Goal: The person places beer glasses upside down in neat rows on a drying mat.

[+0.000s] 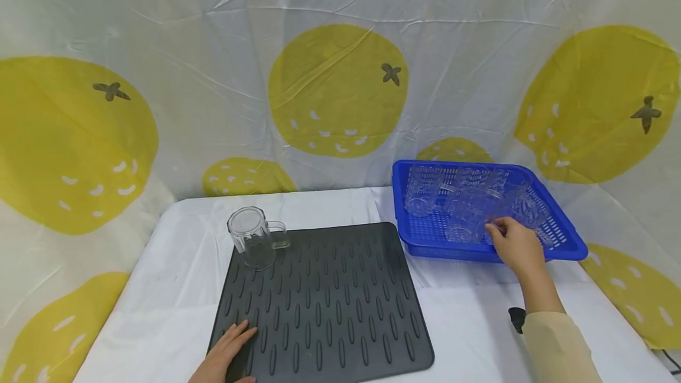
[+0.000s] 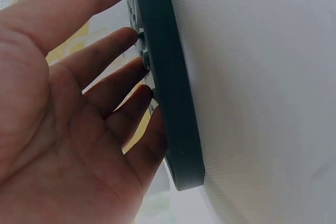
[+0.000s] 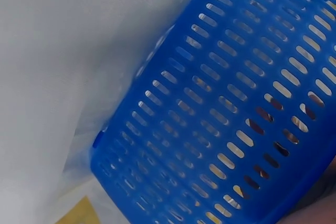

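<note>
A clear glass mug (image 1: pixel 252 241) stands at the far left corner of a dark ridged drying mat (image 1: pixel 324 306), its handle turned right. My left hand (image 1: pixel 229 350) rests on the mat's near left edge with fingers spread; in the left wrist view the fingertips of this hand (image 2: pixel 89 98) touch the mat's ridged face. Several clear glasses lie in a blue plastic basket (image 1: pixel 452 251) at the right. Over the basket's near rim reaches my right hand (image 1: pixel 516 247), pinching part of a glass mug (image 1: pixel 493 228) between thumb and fingers. Much of that mug is hard to make out.
A white cloth (image 1: pixel 143 306) covers the table. Behind it hangs a pale curtain (image 1: pixel 213 87) with yellow fruit prints. A small black object (image 1: pixel 516 319) shows beside the right sleeve. The basket's slotted wall (image 3: pixel 210 98) fills much of the right wrist view.
</note>
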Available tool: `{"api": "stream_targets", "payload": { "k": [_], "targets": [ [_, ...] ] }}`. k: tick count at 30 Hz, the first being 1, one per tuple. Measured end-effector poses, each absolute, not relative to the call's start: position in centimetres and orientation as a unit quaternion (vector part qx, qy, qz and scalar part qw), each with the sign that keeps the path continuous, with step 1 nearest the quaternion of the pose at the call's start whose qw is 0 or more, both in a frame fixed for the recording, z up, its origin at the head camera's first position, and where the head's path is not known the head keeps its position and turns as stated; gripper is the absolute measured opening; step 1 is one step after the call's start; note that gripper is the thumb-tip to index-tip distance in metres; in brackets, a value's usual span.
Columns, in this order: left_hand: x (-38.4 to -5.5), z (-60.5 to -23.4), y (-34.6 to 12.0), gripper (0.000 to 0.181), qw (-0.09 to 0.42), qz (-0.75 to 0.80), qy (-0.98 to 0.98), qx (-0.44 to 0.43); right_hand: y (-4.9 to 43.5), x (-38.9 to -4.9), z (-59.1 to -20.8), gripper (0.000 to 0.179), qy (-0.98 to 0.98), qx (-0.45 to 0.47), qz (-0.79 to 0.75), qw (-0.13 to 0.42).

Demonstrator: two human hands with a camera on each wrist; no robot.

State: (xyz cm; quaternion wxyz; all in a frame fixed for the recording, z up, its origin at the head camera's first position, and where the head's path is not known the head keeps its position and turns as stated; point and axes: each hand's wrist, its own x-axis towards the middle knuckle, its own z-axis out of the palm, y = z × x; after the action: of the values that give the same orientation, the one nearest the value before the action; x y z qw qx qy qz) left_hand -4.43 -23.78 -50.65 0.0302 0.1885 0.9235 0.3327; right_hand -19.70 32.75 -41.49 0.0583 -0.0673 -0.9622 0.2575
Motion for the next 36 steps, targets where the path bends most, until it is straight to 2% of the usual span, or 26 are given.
{"api": "stream_targets", "payload": {
  "k": [4,14,29,36],
  "targets": [
    [-4.4,-50.9,-23.8,0.07,0.024,0.339,0.92,0.195,32.6,-19.6,-41.8,0.051,-0.961,-0.065,0.258,0.078],
    [-4.3,-51.1,-23.9,0.069,0.026,0.338,0.92,0.197,32.6,-19.2,-42.4,0.039,-0.94,-0.059,0.291,0.166],
    [-4.3,-50.9,-23.7,0.07,0.025,0.342,0.92,0.192,33.2,-19.3,-40.9,0.048,-0.887,-0.123,0.422,0.142],
    [-4.3,-50.8,-23.7,0.069,0.023,0.344,0.919,0.191,33.0,-19.1,-40.1,0.038,-0.854,-0.1,0.477,0.182]
  ]
}}
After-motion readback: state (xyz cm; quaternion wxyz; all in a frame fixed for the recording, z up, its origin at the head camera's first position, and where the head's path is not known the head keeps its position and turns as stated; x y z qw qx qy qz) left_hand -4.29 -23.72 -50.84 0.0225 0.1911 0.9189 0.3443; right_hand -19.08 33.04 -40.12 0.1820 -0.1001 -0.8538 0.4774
